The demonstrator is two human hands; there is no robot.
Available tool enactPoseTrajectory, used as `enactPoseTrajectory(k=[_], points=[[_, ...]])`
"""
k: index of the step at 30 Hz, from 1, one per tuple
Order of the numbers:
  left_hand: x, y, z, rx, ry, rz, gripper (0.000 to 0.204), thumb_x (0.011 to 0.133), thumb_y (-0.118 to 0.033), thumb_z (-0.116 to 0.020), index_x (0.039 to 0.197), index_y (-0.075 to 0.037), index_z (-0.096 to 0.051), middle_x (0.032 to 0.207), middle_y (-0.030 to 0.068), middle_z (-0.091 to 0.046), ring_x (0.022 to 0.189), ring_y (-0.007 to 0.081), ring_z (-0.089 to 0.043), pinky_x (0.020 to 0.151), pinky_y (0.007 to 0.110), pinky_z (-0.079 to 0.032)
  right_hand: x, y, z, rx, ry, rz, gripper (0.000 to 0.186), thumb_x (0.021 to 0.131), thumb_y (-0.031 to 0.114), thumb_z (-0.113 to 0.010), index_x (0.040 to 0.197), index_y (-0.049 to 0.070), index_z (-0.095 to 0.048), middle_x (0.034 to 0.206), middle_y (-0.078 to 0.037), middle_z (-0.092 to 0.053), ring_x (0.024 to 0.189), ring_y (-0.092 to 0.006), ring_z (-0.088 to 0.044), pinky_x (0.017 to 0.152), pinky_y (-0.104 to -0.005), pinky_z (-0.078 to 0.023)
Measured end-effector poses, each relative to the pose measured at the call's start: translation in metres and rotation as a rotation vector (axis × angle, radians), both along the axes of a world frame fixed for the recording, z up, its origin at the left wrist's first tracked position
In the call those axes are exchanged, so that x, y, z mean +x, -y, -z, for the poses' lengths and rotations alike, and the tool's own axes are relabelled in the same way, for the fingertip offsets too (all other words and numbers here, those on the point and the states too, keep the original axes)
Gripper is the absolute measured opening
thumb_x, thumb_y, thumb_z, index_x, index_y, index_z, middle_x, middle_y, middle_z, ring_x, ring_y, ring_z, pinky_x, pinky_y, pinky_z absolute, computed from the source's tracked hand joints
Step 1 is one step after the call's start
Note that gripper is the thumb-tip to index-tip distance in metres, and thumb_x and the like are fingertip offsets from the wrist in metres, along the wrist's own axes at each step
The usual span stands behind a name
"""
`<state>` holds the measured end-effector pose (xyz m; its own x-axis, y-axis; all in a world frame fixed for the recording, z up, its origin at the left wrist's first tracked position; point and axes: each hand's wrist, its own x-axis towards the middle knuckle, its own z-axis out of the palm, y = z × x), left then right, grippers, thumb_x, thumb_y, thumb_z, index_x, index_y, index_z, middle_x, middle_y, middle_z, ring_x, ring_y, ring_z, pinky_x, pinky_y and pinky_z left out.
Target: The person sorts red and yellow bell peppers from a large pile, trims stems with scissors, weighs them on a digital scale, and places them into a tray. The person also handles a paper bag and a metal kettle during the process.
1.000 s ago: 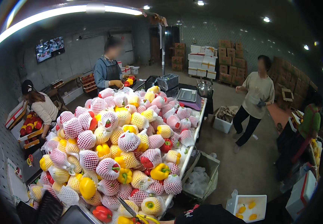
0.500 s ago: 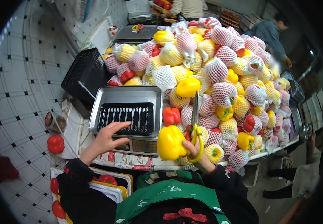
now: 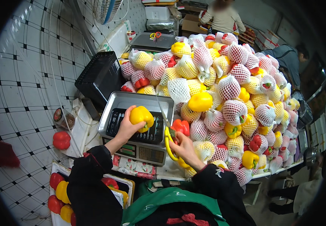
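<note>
My left hand (image 3: 124, 130) is closed around a yellow bell pepper (image 3: 141, 116), holding it over a black slotted tray (image 3: 118, 119). That tray lies in the metal pan (image 3: 136, 95) of a weighing scale (image 3: 148, 153). In my right hand (image 3: 186, 147) is a pair of scissors (image 3: 167, 144) with yellow handles, blades pointing up and away along the pan's right side. A red bell pepper (image 3: 181, 127) without a net sits just beyond my right hand, beside the pan.
A large heap of peppers in foam nets (image 3: 232, 109) fills the table's right side. Black trays (image 3: 99, 77) are stacked left of the scale. A red pepper (image 3: 61, 140) and a jar (image 3: 64, 118) sit farther left. Boxed peppers (image 3: 62, 191) stand low left. Another person (image 3: 223, 18) is at the back.
The yellow pepper has passed from my right hand, which held it along with the scissors, to my left hand above the tray. My left hand has closed. The view has shifted.
</note>
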<state>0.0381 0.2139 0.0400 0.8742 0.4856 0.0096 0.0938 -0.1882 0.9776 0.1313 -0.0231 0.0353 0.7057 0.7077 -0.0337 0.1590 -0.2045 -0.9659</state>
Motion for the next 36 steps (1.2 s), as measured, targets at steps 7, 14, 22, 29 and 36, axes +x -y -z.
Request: enactPoseTrajectory(k=[7,14,22,29,36], points=[[0.012,-0.028,-0.014,0.572,-0.241,0.073,0.060,0.084,-0.038,-0.064,0.130,-0.003,-0.048,0.133,0.0229,-0.044,0.125,0.0301,-0.042,0.103,0.036,-0.034,-0.002,0.054,0.024,-0.061,0.061,0.033,0.036,0.070,0.022,-0.074,0.094,0.000,-0.059,0.066,-0.004,-0.052,0.059,-0.0088,-0.047,0.055,-0.0262,-0.041],[0.112,-0.107,-0.035,0.587,-0.154,-0.018,0.039,0.078,-0.026,-0.065,0.108,-0.001,-0.062,0.101,0.0157,-0.065,0.094,0.0268,-0.062,0.084,0.034,-0.048,-0.002,0.067,0.062,0.000,-0.108,0.119,0.033,0.072,0.007,-0.071,0.101,-0.001,-0.057,0.077,0.001,-0.058,0.067,-0.0028,-0.050,0.060,-0.0187,-0.043],[0.201,-0.147,0.045,1.037,-0.375,-0.181,0.090,0.059,-0.018,-0.078,0.136,-0.008,-0.032,0.129,0.0166,-0.040,0.117,0.0357,-0.047,0.093,0.048,-0.044,0.006,0.070,0.062,0.215,-0.431,0.217,0.038,0.080,-0.004,-0.062,0.116,-0.002,-0.050,0.092,-0.001,-0.059,0.079,-0.0060,-0.058,0.070,-0.0181,-0.046],[0.199,-0.158,0.058,1.171,-0.231,-0.248,0.091,0.052,-0.018,-0.080,0.132,-0.013,-0.039,0.122,0.0108,-0.046,0.116,0.0301,-0.046,0.085,0.048,-0.041,0.011,0.067,0.057,0.130,-0.430,0.269,0.025,0.082,-0.001,-0.061,0.104,-0.002,-0.051,0.083,-0.004,-0.059,0.072,-0.0104,-0.061,0.070,-0.0235,-0.051],[0.197,-0.170,0.050,1.167,-0.252,-0.209,0.091,0.046,-0.028,-0.082,0.127,-0.017,-0.043,0.118,0.0127,-0.047,0.115,0.0312,-0.043,0.089,0.048,-0.037,0.014,0.064,0.060,0.174,-0.418,0.311,0.033,0.082,0.001,-0.064,0.111,-0.002,-0.052,0.081,-0.002,-0.061,0.068,-0.0055,-0.058,0.058,-0.0178,-0.045]])
